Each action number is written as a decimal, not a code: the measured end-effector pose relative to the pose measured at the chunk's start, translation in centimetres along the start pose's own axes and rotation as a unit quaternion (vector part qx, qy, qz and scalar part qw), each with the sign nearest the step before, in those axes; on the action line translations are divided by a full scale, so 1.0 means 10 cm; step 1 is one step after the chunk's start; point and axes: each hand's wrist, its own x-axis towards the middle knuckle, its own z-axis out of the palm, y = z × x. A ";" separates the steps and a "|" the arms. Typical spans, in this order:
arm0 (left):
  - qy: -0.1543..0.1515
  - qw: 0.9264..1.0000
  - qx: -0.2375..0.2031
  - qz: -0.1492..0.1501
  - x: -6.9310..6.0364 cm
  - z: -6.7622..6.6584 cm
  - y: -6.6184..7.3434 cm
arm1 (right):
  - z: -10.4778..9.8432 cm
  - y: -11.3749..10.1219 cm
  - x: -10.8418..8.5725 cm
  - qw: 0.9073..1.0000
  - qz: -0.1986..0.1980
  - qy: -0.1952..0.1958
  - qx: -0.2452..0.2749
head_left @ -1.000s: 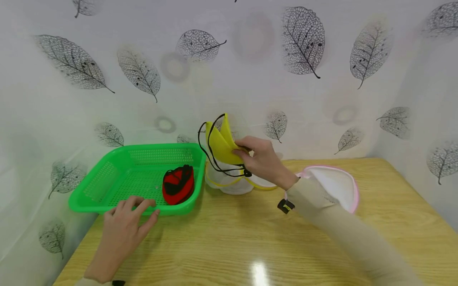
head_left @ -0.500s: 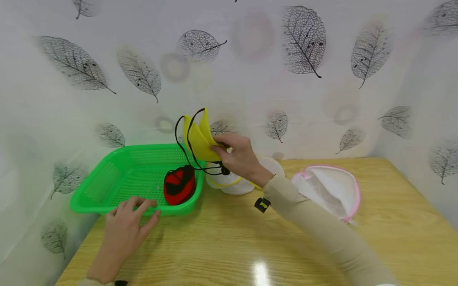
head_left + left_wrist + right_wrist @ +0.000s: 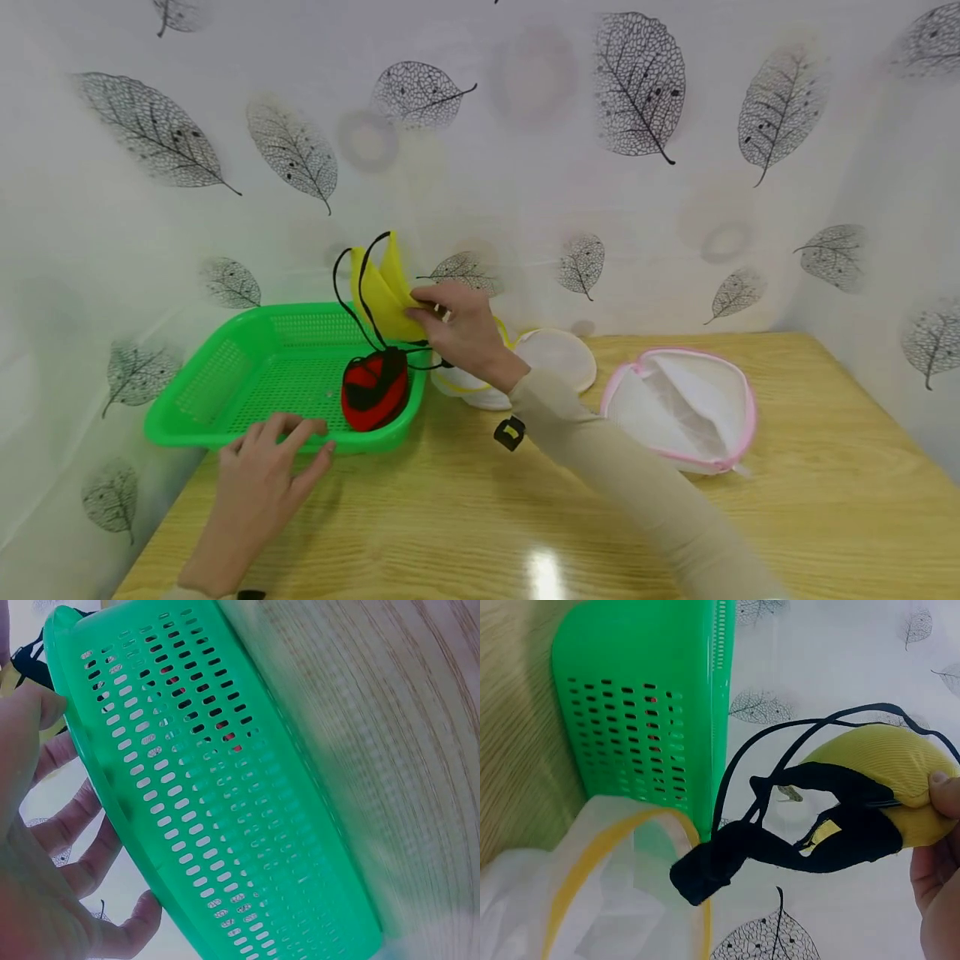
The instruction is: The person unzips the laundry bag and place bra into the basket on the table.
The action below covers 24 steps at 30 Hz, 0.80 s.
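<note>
My right hand [image 3: 465, 329] pinches a yellow bra [image 3: 382, 296] between thumb and fingers, above the right end of a green plastic basket [image 3: 225, 437]. In the right wrist view its ribbed yellow cup, black band and thin black straps dangle from the fingers. A red-and-black bra [image 3: 371, 396] lies folded inside the basket at its right side. My left hand [image 3: 258, 483] holds the basket's front rim; the left wrist view has bent fingers [image 3: 94, 859] at that rim, with some tips hidden behind it.
White mesh laundry bags with yellow trim [image 3: 465, 379] lie right of the basket, partly behind my right hand. A round whitish mesh piece [image 3: 558, 358] is beside them. Farther right lies a pink-trimmed white mesh bag [image 3: 697, 408]. A leaf-print sheet [image 3: 525, 183] hangs behind the wooden table [image 3: 450, 517].
My right hand has carried the yellow bra leftward from over the mesh bags to over the basket's right end. More of the pink-trimmed bag shows. The left hand stays at the rim.
</note>
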 end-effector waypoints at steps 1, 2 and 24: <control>0.000 1.000 0.000 0.000 0.00 0.00 0.00 | 0.03 -0.01 0.01 1.000 0.000 0.000 -0.005; 0.000 1.000 0.000 0.000 0.00 0.00 0.00 | 0.05 -0.01 0.01 1.000 0.000 0.001 -0.011; 0.010 1.000 0.003 0.007 0.02 0.00 0.01 | 0.48 -0.12 0.19 0.997 0.059 0.015 0.052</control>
